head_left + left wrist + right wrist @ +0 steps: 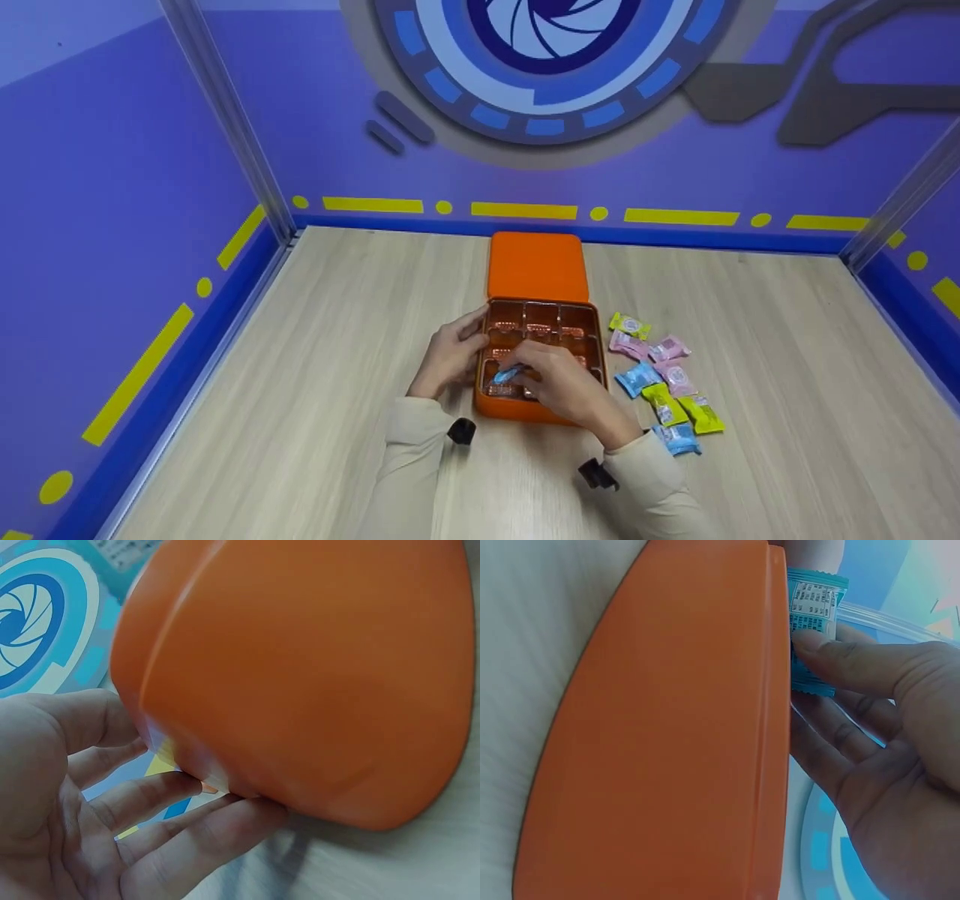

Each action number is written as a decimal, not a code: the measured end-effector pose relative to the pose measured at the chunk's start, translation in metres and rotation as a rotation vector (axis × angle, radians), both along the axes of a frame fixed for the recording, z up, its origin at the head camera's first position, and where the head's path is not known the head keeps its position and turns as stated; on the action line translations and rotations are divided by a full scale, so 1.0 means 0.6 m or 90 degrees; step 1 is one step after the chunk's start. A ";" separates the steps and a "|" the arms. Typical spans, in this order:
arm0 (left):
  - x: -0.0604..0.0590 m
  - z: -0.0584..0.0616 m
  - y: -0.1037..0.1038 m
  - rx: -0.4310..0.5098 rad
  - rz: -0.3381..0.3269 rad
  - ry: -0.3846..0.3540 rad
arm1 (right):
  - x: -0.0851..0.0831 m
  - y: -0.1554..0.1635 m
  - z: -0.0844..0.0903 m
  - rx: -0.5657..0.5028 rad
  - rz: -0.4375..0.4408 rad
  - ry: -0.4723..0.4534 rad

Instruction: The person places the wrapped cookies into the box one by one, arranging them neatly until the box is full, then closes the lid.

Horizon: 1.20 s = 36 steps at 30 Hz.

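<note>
An orange box (517, 409) stands on the table with its lid (537, 266) folded back; inside is a clear divided tray (541, 307). My right hand (559, 382) pinches a blue wrapped candy (506, 374) over the front left compartment. In the right wrist view the thumb lies on that candy's printed wrapper (814, 604), just past the box rim. My left hand (448, 355) rests its fingertips against the box's left side, fingers fairly straight, as the left wrist view (180, 832) also shows. The right hand hides part of the tray.
To the right of the box lies a loose group of wrapped candies: blue (638, 379), pink (669, 348) and yellow-green (703, 415). Patterned blue panels (525, 180) border the wooden table (787, 360) at the back and sides.
</note>
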State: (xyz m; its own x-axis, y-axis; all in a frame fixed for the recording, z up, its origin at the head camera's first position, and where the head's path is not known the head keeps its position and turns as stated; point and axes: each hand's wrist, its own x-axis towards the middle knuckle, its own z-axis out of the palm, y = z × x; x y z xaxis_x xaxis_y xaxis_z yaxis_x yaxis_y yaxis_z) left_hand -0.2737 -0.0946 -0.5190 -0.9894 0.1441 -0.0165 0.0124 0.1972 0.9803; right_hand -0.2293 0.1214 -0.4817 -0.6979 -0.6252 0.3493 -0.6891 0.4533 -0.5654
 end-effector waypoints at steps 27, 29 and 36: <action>-0.004 0.001 -0.001 0.007 -0.008 0.016 | 0.004 -0.010 -0.010 0.120 -0.025 0.053; -0.004 0.000 -0.002 0.013 -0.007 0.011 | 0.005 -0.011 -0.010 0.118 -0.028 0.061; 0.000 0.002 -0.001 0.014 -0.003 0.006 | 0.003 -0.013 -0.013 0.118 -0.034 0.087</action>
